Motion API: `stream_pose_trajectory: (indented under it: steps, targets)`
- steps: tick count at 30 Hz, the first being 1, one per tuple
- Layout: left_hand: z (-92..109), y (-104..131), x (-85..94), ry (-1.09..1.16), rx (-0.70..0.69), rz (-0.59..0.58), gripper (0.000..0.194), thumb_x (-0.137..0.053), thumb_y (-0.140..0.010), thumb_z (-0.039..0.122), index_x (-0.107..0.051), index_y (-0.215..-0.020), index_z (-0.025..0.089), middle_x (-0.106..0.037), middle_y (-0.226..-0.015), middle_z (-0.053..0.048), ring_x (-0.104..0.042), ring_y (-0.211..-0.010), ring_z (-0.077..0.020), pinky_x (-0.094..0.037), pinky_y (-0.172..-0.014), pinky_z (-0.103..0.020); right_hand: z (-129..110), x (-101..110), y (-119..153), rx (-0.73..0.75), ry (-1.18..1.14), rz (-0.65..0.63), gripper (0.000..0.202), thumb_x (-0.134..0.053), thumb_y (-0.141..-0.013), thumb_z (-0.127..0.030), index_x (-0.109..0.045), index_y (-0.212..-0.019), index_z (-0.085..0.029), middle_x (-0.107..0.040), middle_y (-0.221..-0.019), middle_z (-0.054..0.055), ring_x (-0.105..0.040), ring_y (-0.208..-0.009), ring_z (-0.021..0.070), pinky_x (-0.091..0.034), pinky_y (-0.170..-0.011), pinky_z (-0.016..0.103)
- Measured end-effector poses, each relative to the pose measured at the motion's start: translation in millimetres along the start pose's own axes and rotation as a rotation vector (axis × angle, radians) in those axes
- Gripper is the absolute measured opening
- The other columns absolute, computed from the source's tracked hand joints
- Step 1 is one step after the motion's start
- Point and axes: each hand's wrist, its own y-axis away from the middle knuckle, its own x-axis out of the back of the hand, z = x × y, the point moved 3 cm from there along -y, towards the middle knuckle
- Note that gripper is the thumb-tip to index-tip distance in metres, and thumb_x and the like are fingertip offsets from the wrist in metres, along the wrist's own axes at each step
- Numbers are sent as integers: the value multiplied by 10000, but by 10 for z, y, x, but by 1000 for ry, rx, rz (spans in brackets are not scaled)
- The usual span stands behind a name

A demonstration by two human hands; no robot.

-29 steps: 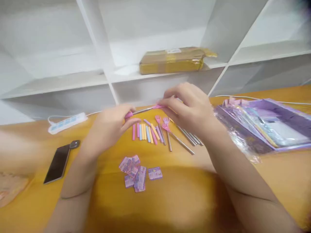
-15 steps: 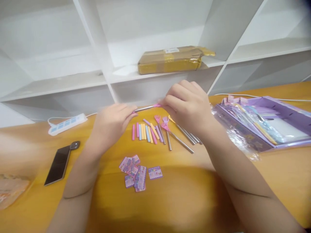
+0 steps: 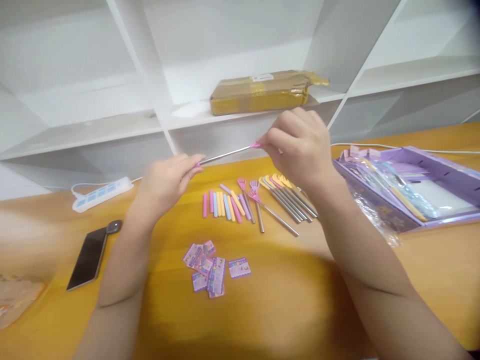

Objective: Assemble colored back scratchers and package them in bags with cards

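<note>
A thin silver rod [image 3: 227, 153] with pink ends is stretched between my two hands, above the table. My left hand [image 3: 165, 185] pinches its pink left end. The pink right end is in the closed fingers of my right hand [image 3: 298, 142]. Below the rod lie several short pastel tubes [image 3: 221, 205] in a row. Beside them are metal rods with pink and purple claw heads [image 3: 277, 218], then a group of metal rods with mostly yellow claw heads [image 3: 288, 200]. Nearer to me is a loose pile of small printed cards [image 3: 215, 275].
A purple box [image 3: 408, 225] with wrapped items stands at the right, clear plastic beside it. At the left are a white power strip [image 3: 103, 194], a dark phone [image 3: 88, 257] and a small black object [image 3: 114, 226]. A taped carton [image 3: 258, 95] sits on the shelf.
My right hand has moved up and slightly right, my left hand a little left. More of the silver rod shows between them, and the yellow claw heads have come into view.
</note>
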Motion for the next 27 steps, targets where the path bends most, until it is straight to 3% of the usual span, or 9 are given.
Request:
stream_pose_trajectory:
  steps: [3,6,9,12,16,19,22,23,27]
  targets:
    - [-141,18,72,-30,71,-52,336,-556,-1170,342,-786,-1398,251,-876,-1164,-87,-803,-992,-272,-524,-831,-347,370,10,-6,-73,90,14,391,-573,-1180,-468,-662,-893,-217,-639,-971,98,-497,-981,227,-366,-919,421]
    - [-235,10,98,-172,233,-134,204,-653,-1091,372,-799,-1048,236,-789,-807,-56,-715,-732,-253,-402,-683,-344,708,14,7,-96,172,86,409,-613,-1151,-497,-677,-868,-209,-686,-1023,124,-500,-1006,236,-375,-944,446]
    - [-300,-36,86,-308,357,-158,282,-656,-1053,365,-691,-803,238,-641,-649,-46,-568,-623,-228,-286,-648,-358,975,13,49,-47,178,194,406,-636,-1135,-487,-682,-848,-202,-687,-1044,124,-488,-1023,230,-378,-959,465]
    - [-483,-47,121,-367,487,-103,328,-589,-1029,310,-580,-710,238,-486,-599,-26,-371,-598,-199,-237,-651,-367,1300,48,160,2,214,315,421,-643,-1128,-519,-722,-860,-203,-673,-999,105,-494,-1018,221,-389,-967,464]
    - [-941,95,278,-351,599,15,393,-562,-961,312,-362,-632,233,-276,-602,-7,-209,-658,-190,-211,-657,-372,1866,152,359,-33,285,474,501,-658,-1100,-622,-741,-819,-216,-652,-892,98,-535,-979,235,-403,-922,449]
    - [-1277,261,372,-295,576,54,427,-563,-935,346,-289,-638,211,-211,-644,-31,-204,-725,-202,-176,-687,-379,2318,176,378,-395,297,446,526,-797,-1014,-639,-691,-678,-249,-646,-842,112,-576,-936,253,-405,-932,470]
    - [-1454,369,389,-247,515,45,417,-557,-933,361,-287,-660,198,-203,-660,-48,-192,-748,-216,-144,-696,-380,2667,154,384,-946,363,424,860,-868,-946,-635,-327,-377,-284,-469,-618,93,-455,-788,245,-360,-893,493]
    - [-1474,384,387,-242,506,52,418,-557,-936,362,-289,-661,198,-206,-661,-51,-189,-750,-219,-138,-696,-379,2722,144,384,-976,362,443,885,-880,-931,-633,-292,-365,-292,-456,-616,94,-442,-795,248,-351,-889,491]
    - [-1442,380,361,-221,502,62,434,-552,-942,367,-276,-650,203,-204,-668,-57,-188,-752,-223,-133,-693,-381,2782,76,445,-665,209,406,621,-971,-809,-646,-559,-486,-312,-626,-765,125,-492,-824,261,-351,-858,467]
